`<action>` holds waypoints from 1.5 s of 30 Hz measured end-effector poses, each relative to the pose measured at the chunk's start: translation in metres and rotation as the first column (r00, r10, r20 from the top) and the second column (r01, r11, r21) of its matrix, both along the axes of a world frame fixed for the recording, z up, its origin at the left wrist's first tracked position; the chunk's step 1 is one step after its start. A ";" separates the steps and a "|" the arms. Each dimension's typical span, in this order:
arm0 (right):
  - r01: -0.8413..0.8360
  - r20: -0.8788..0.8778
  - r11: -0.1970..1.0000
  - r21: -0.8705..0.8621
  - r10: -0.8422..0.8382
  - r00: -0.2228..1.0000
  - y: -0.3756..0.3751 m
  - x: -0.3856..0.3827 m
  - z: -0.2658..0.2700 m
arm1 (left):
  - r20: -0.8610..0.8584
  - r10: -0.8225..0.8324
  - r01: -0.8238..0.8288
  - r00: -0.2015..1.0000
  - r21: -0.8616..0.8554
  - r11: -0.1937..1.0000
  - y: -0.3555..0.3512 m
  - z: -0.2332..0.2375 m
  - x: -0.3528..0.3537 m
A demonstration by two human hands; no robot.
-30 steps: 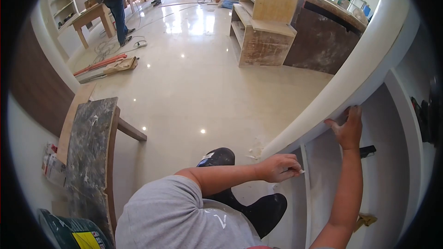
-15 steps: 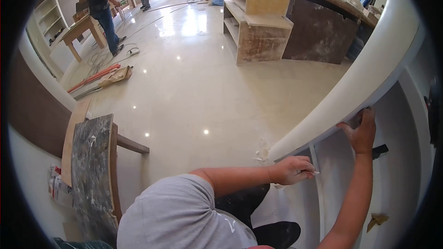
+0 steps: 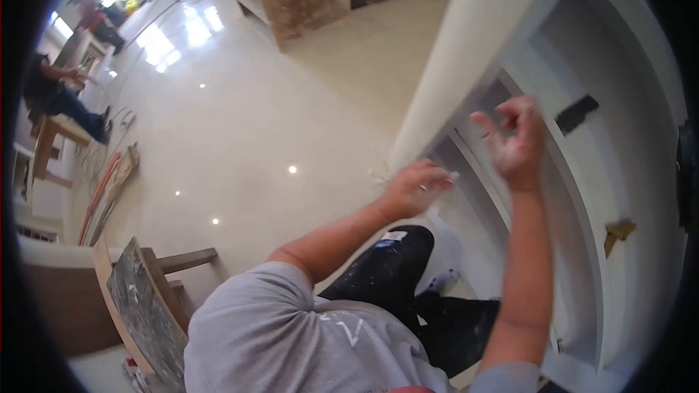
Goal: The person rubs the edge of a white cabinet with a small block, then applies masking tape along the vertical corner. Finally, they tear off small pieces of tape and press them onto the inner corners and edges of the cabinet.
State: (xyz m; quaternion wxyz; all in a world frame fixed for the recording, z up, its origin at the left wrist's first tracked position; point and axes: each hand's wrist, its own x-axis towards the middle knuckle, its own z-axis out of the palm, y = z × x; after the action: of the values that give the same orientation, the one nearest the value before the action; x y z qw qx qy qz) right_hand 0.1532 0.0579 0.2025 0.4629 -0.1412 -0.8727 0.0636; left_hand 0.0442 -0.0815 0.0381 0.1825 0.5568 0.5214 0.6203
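My left hand (image 3: 419, 188) is closed, with a small whitish scrap (image 3: 453, 176) at its fingertips; its exact kind is too small to tell. My right hand (image 3: 515, 147) is raised over the white shelf unit (image 3: 575, 196), fingers apart and bent, holding nothing I can see. Both hands look dusty and slightly blurred. The unit's pale curved panel (image 3: 480, 36) runs up beside them. Further right on the unit lie a flat black piece (image 3: 577, 114) and a folded yellow-brown scrap (image 3: 619, 236).
A stained board on a wooden stand (image 3: 149, 306) is at lower left. Orange-red strips (image 3: 98, 193) and cables lie on the glossy floor (image 3: 284, 116). A worn wooden cabinet (image 3: 306, 0) stands ahead. A person (image 3: 65, 94) works at a bench on the left, others farther back.
The view has tilted down and turned right. My right hand has come off the curved panel's edge and its fingers have spread. My left hand still holds the scrap.
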 end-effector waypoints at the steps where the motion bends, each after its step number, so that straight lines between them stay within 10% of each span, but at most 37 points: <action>1: -0.021 -0.017 0.988 -0.154 0.019 1.000 -0.009 0.009 -0.029 | -0.073 0.067 -0.067 0.995 0.002 0.998 0.003 -0.011 -0.001; 5: -0.160 -0.162 0.381 -0.911 0.026 0.986 -0.015 0.030 -0.169 | -0.073 0.151 -0.155 0.986 -0.060 0.986 0.006 -0.043 0.002; 8: -0.308 -0.311 -0.099 -0.946 0.010 0.951 -0.024 0.038 -0.211 | -0.050 0.169 -0.174 0.984 -0.118 0.978 0.013 -0.068 0.009; 23: -0.391 -0.405 -0.475 -0.788 -0.077 0.911 -0.009 0.038 -0.319 | -0.147 0.304 -0.332 0.941 -0.234 0.914 0.034 -0.123 0.029; 45: -0.191 -0.216 -0.171 -0.967 0.143 0.966 0.014 0.044 -0.337 | -0.165 0.137 -0.214 0.977 -0.706 0.675 0.019 -0.178 0.028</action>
State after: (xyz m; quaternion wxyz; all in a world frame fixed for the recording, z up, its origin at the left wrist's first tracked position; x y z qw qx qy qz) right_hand 0.1972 0.0717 -0.1348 0.1971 -0.3259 -0.5245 0.7614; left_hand 0.0721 -0.0624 -0.1400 0.2995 0.4180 0.7818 0.3526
